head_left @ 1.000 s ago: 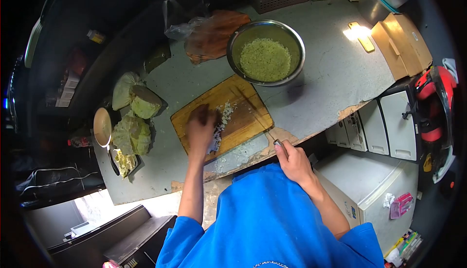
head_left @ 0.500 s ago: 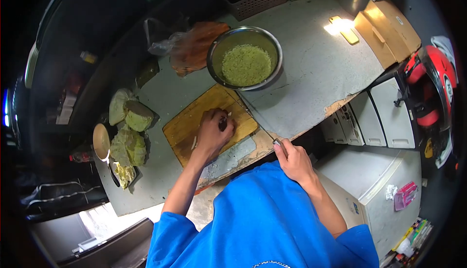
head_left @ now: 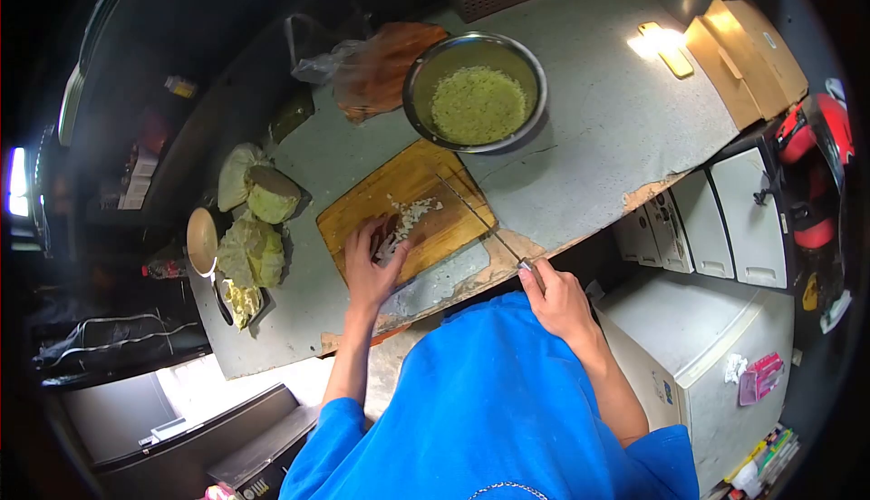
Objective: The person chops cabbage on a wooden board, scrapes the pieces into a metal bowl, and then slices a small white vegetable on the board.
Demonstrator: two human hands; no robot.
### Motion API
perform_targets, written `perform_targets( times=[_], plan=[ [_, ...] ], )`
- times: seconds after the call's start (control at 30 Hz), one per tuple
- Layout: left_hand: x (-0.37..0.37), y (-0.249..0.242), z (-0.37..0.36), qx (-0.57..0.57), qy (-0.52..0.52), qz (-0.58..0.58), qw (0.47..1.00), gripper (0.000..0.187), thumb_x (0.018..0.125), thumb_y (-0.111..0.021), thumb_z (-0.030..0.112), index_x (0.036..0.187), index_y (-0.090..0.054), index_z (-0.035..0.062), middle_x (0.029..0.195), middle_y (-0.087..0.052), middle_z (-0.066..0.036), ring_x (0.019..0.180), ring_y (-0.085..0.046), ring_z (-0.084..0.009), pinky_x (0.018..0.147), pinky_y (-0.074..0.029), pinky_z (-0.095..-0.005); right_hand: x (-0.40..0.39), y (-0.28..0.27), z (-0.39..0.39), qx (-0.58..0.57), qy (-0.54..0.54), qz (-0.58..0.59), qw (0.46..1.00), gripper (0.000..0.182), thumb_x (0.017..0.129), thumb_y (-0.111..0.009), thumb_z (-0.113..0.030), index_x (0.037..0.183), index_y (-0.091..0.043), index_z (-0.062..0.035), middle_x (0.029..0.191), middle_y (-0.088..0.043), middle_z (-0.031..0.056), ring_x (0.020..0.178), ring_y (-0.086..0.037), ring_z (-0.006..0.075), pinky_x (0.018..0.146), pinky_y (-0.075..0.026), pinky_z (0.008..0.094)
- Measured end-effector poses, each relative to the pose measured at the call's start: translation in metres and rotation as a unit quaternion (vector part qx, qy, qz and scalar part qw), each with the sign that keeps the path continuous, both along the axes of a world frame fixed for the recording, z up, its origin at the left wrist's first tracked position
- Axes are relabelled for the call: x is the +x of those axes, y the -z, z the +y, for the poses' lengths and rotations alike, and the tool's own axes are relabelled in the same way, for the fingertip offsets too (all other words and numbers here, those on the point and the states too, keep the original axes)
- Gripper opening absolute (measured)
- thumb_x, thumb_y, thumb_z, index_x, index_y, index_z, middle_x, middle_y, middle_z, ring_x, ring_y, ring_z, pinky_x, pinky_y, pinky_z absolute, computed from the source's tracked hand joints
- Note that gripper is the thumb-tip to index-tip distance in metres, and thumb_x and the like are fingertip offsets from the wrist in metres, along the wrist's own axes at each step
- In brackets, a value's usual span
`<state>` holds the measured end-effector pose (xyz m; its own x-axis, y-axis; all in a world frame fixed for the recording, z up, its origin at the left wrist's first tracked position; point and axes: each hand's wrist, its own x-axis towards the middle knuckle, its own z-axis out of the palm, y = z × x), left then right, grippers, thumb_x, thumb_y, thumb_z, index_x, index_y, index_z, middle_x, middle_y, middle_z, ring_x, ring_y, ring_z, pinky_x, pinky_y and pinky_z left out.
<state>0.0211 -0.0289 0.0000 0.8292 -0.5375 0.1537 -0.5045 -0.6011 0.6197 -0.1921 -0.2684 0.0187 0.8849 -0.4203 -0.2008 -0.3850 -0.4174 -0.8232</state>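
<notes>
On the wooden cutting board (head_left: 362, 205), small pale chopped pieces (head_left: 413, 219) lie in a loose strip. My left hand (head_left: 370, 269) is at the board's near left part, fingers spread around the lower end of the strip, with nothing gripped. My right hand (head_left: 555, 299) is closed on the handle of a knife (head_left: 473, 213), whose thin blade points up and left over the right part of the board. Behind the board stands a metal bowl (head_left: 410, 101) with finely chopped pale green stuff in it.
Left of the board are cabbage pieces (head_left: 274, 195), leaves (head_left: 252, 248) and a round-topped pan (head_left: 202, 241). An orange bag (head_left: 381, 69) lies behind. A phone-like yellow object (head_left: 672, 54) and a cardboard box (head_left: 748, 60) are at the far right.
My left hand has moved left and toward me, its fingers have opened, and the chopped pieces now show. The view has shifted slightly. My right hand still holds the knife.
</notes>
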Motion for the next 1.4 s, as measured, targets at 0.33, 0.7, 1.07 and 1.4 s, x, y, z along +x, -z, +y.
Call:
perform_targets(
  times=[0.33,0.7,1.07,1.4],
  plan=[
    [0.004,0.049,0.031,0.030,0.013,-0.081,0.996,0.049,0.093,-0.075,0.024,0.135,-0.063,0.0023,0.126,-0.067,-0.018,0.113,-0.059,-0.0397,0.098,-0.048,-0.0476,0.025,-0.005,0.032,0.043,-0.097,0.065,0.992,0.036,0.108,-0.049,-0.035,0.110,-0.060,-0.0010,0.083,-0.069,0.0267,0.082,-0.066,0.0504,0.072,-0.051,0.0573],
    [0.007,0.049,0.039,0.009,0.014,-0.129,0.992,0.038,0.095,-0.071,0.018,0.130,-0.067,0.0042,0.122,-0.069,-0.015,0.115,-0.060,-0.0362,0.098,-0.049,-0.0456,0.027,-0.013,0.066,0.128,-0.025,0.125,0.984,0.038,0.111,-0.045,-0.038,0.112,-0.059,-0.0030,0.073,-0.066,0.0190,0.070,-0.070,0.0333,0.066,-0.052,0.0451],
    [0.007,0.055,0.037,-0.083,-0.005,-0.065,0.994,0.023,0.092,-0.070,0.006,0.115,-0.072,0.0004,0.114,-0.072,-0.014,0.110,-0.062,-0.0354,0.094,-0.053,-0.0447,0.021,-0.020,0.126,0.108,0.021,0.182,0.977,0.047,0.110,-0.047,-0.041,0.092,-0.063,-0.0013,0.066,-0.062,0.0125,0.062,-0.061,0.0254,0.060,-0.047,0.0392],
    [0.012,0.063,0.040,-0.078,0.011,-0.086,0.993,0.023,0.088,-0.072,0.006,0.111,-0.072,0.0007,0.113,-0.071,-0.012,0.112,-0.062,-0.0348,0.096,-0.052,-0.0450,0.049,-0.045,0.155,0.096,0.042,0.255,0.961,0.046,0.110,-0.045,-0.040,0.093,-0.059,0.0007,0.078,-0.066,0.0227,0.078,-0.066,0.0459,0.070,-0.049,0.0491]
  ],
)
